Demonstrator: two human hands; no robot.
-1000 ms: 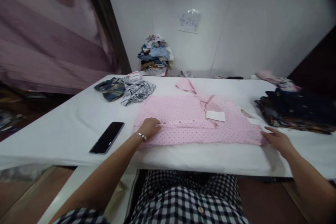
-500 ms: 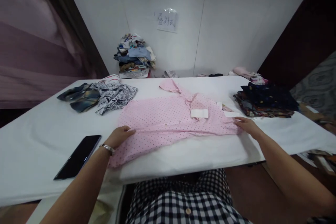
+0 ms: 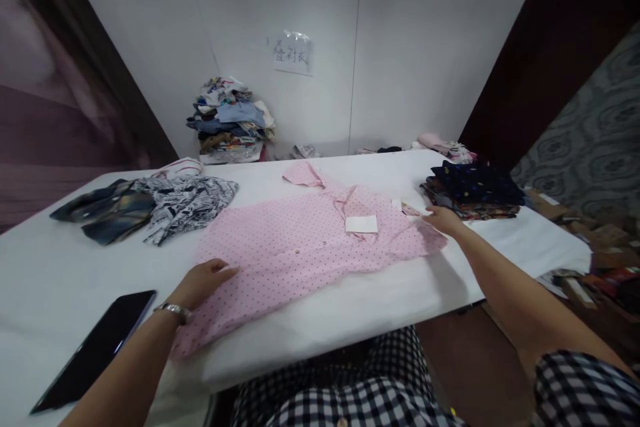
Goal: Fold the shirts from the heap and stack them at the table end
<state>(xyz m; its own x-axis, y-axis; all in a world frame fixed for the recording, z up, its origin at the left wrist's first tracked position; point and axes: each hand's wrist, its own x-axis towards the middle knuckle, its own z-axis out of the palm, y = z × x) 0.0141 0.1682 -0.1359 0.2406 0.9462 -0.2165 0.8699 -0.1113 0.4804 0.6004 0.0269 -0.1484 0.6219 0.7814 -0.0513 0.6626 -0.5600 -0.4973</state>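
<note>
A pink dotted shirt (image 3: 280, 233) lies spread across the table, its front buttons showing and its collar toward the right. A white paper tag (image 3: 361, 224) rests near the collar. My left hand (image 3: 210, 280) touches the shirt's lower left part, thumb and forefinger a little apart. At the right, my right hand (image 3: 443, 219) has its fingertips pressed together by the shirt's far edge, close to a small patterned strip (image 3: 411, 210). It seems to pinch the edge there; the exact hold is partly hidden.
A dark phone (image 3: 97, 350) lies left of my forearm. Crumpled shirts (image 3: 190, 203) are at the back left, and a folded dark stack (image 3: 475, 188) is at the back right. A clothes pile (image 3: 230, 120) stands against the wall. The table's front edge (image 3: 320, 353) is near my body.
The view has turned right, so the table appears shifted left. My right hand has moved from the sleeve end to the shirt's far edge, and the white strip there no longer shows.
</note>
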